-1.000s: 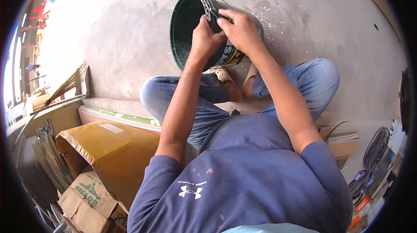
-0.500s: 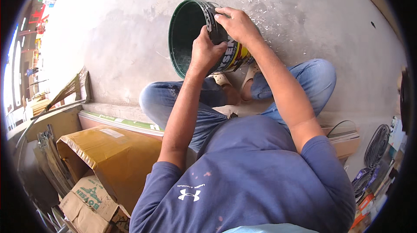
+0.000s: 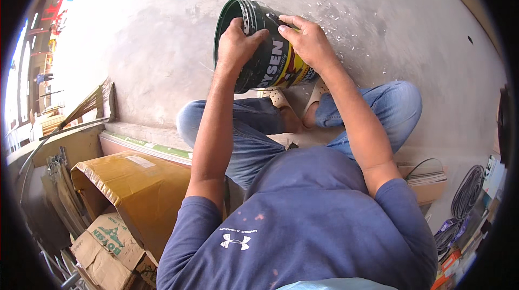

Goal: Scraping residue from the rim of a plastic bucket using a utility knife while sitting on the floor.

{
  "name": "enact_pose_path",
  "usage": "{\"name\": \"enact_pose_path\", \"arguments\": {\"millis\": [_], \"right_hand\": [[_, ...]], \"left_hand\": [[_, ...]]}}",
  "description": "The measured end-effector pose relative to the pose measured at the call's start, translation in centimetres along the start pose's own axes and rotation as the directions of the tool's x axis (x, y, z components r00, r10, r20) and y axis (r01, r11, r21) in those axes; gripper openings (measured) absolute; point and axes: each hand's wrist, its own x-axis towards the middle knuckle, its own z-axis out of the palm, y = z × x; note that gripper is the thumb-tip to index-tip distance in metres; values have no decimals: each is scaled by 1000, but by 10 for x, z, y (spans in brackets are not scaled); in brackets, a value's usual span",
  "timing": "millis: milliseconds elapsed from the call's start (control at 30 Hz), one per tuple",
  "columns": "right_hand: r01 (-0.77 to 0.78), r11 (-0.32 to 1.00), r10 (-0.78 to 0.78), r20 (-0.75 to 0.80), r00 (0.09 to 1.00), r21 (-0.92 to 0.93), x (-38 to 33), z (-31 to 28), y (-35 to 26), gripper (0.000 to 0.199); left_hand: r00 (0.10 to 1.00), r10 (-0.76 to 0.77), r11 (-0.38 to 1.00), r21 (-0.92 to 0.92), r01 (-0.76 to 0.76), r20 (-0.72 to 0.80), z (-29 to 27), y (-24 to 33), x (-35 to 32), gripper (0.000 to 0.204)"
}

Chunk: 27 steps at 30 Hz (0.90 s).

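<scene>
A dark green plastic paint bucket [image 3: 264, 23] with a printed label is tilted on its side above the floor, its mouth facing left. My left hand [image 3: 236, 47] grips the ridged rim, fingers inside the mouth and thumb out on the wall. My right hand [image 3: 308, 40] is at the outer wall near the upper side, thumb and forefinger drawn together. Whatever its fingertips hold, if anything, is too small to make out. White flakes [image 3: 338, 20] lie scattered on the concrete floor just beyond the right hand. Part of the rim has whitish marks.
My bent legs in jeans [image 3: 378, 103] and my clogs [image 3: 274, 97] are under the bucket. A brown cardboard box [image 3: 157, 182] stands at the lower left, near a broom [image 3: 89, 107]. Coiled dark hose or strip [image 3: 469, 192] lies at the right.
The bucket has turned so more of its labelled wall shows and less of its inside. My left hand has moved left and up along the rim; my right hand has shifted slightly right and down.
</scene>
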Motion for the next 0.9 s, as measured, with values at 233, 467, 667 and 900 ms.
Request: {"name": "enact_pose_path", "arguments": {"millis": [233, 467, 667, 900], "right_hand": [[2, 999, -1, 16, 1000, -38, -6, 8, 8, 46], [5, 999, -5, 20, 1000, -36, -13, 12, 7, 46], [22, 999, -23, -41, 999, -33, -4, 10, 11, 45], [164, 986, -164, 17, 986, -7, 7, 4, 42, 42]], "left_hand": [[999, 48, 984, -171, -44, 19, 13, -18, -2, 56], [993, 72, 992, -115, -60, 98, 24, -4, -8, 54], [993, 88, 992, -93, -81, 73, 22, 1, -19, 48], [988, 147, 988, -50, -145, 54, 34, -3, -29, 46]]}}
